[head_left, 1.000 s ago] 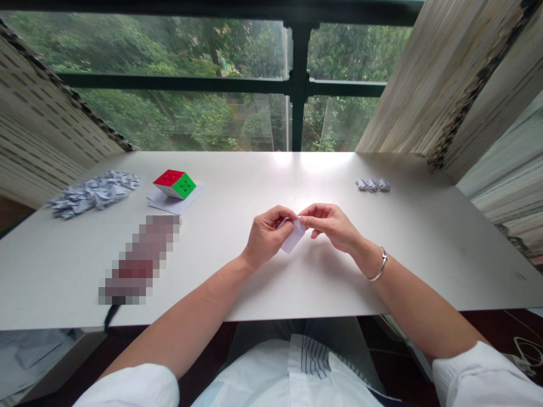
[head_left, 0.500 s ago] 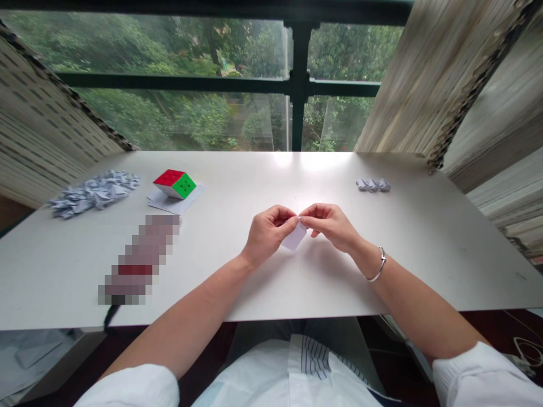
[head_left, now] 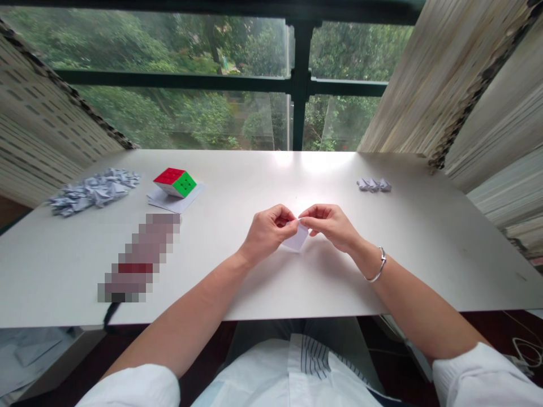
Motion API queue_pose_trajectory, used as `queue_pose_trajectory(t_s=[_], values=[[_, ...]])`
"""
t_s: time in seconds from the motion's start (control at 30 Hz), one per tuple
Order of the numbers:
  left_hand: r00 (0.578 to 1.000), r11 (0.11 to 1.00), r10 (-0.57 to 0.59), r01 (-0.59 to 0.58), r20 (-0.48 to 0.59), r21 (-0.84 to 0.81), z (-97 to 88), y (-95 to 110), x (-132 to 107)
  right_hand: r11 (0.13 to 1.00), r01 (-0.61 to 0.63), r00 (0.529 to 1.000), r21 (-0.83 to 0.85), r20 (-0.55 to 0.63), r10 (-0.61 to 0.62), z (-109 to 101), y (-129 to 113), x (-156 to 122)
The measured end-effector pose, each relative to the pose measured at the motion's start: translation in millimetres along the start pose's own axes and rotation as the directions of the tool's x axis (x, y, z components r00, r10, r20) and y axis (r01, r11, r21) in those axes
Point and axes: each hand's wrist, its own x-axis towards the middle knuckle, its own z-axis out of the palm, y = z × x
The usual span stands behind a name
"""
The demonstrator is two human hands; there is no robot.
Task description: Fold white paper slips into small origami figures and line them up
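Observation:
A small piece of white paper (head_left: 296, 239) hangs between both hands just above the middle of the white table (head_left: 263, 181). My left hand (head_left: 267, 232) pinches its left upper edge with curled fingers. My right hand (head_left: 333, 225) pinches the top right edge, thumb and forefinger pressed together; a silver bracelet sits on that wrist. The paper's lower part points down toward the tabletop.
A pile of folded white paper pieces (head_left: 91, 189) lies at the far left. A red and green puzzle cube (head_left: 175, 182) rests on paper sheets. A few folded pieces (head_left: 373, 183) sit at the right. A blurred-out object (head_left: 138, 257) lies left of my arms. A window is behind the table.
The paper has been drawn in a little between the fingers and now looks shorter and more folded. Both hands stay in nearly the same place.

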Motion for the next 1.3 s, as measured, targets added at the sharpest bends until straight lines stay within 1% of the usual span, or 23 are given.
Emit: queue_pose_trajectory(t_s=[0.1, 0.23, 0.43, 0.53, 0.63, 0.77, 0.83, 1.13, 1.3], values=[[0.995, 0.993, -0.079, 0.084, 0.061, -0.087, -2.4, 2.6, 2.6, 1.0, -0.005, 1.0, 0.004, 0.005, 0.005, -0.4, -0.3, 0.0], [0.979, 0.968, -0.154, 0.176, 0.132, -0.177, -4.1, 3.0, 4.7, 1.0, -0.004, 1.0, 0.026, 0.009, 0.004, -1.3, -0.8, 0.3], [0.955, 0.918, -0.214, 0.269, 0.207, -0.292, -4.8, 4.9, 4.3, 0.999, -0.02, 1.0, 0.038, -0.023, 0.021, -2.5, -2.5, 0.3], [0.954, 0.911, -0.213, 0.272, 0.212, -0.31, -5.4, 6.2, 4.2, 0.998, -0.028, 1.0, 0.049, -0.012, 0.028, -2.9, -3.4, -0.1], [0.965, 0.931, -0.189, 0.234, 0.18, -0.28, -5.5, 5.4, 4.0, 0.998, -0.052, 0.999, 0.047, 0.017, 0.052, -3.4, -4.3, -0.7], [0.978, 0.954, -0.163, 0.189, 0.128, -0.231, -4.9, 2.8, 3.8, 0.997, -0.076, 0.995, 0.004, 0.059, 0.076, -4.5, -4.3, -1.1], [0.978, 0.953, -0.161, 0.188, 0.129, -0.237, -4.4, 1.9, 3.6, 0.998, -0.07, 0.996, 0.0, 0.059, 0.07, -4.9, -3.7, -0.7], [0.948, 0.904, -0.217, 0.285, 0.232, -0.32, 0.5, 0.9, 2.3, 0.998, -0.054, 0.999, 0.032, 0.01, 0.054, -4.8, 0.9, 1.9], [0.94, 0.888, -0.256, 0.321, 0.226, -0.33, 2.4, 0.0, 2.2, 0.997, -0.073, 0.997, 0.02, 0.015, 0.073, -3.4, 2.3, 1.4]])
